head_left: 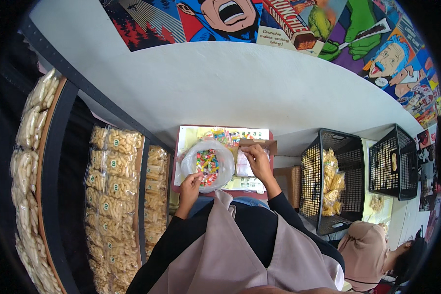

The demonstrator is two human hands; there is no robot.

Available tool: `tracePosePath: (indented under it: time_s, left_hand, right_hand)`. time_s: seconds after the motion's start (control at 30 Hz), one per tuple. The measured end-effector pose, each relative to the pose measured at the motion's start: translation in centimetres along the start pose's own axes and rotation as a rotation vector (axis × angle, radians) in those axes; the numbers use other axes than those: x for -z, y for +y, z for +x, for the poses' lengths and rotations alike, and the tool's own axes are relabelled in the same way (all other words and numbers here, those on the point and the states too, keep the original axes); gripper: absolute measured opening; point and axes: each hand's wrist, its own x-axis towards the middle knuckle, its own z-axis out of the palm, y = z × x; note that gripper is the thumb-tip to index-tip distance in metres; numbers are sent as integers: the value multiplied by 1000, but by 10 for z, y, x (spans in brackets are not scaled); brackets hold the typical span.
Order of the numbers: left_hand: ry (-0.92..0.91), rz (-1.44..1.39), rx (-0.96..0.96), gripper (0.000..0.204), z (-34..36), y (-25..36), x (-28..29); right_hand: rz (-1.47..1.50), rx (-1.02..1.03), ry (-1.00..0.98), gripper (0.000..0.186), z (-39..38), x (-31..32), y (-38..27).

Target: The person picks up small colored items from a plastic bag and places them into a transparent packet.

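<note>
A clear plastic bag (223,158) stands with its mouth wide, full of small colourful wrapped candies (207,164). My left hand (191,185) is at the bag's near left rim, fingertips pinched together; whatever is between them is too small to tell. To the right of the bag sits a small open cardboard box (265,145) with thin clear plastic sachets (243,165) in it. Over this box is my right hand (257,159), its fingers bent and the tips closed together. Anything in that pinch cannot be made out. More colourful packets (225,133) lie behind the bag.
Both containers rest on a small red-edged table (271,188) against a white wall. Racks of bagged snacks (113,186) fill the left side. On the right are a black crate (345,171) holding snack bags and a smaller black crate (394,164). Another person (365,250) sits at lower right.
</note>
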Motion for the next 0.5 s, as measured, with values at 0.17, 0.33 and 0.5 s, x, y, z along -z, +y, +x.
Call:
tracePosePath:
  time_s: [0.17, 0.33, 0.5]
  left_hand:
    - [-79, -24, 69, 20, -9, -18, -3]
    - [-118, -8, 63, 20, -17, -6, -7]
    - [-135, -36, 43, 19, -33, -1, -8]
  right_hand:
    - [5, -87, -12, 12, -29, 10, 15]
    - [-24, -149, -6, 13, -53, 11, 28]
    - [-41, -173, -89, 13, -73, 4, 21]
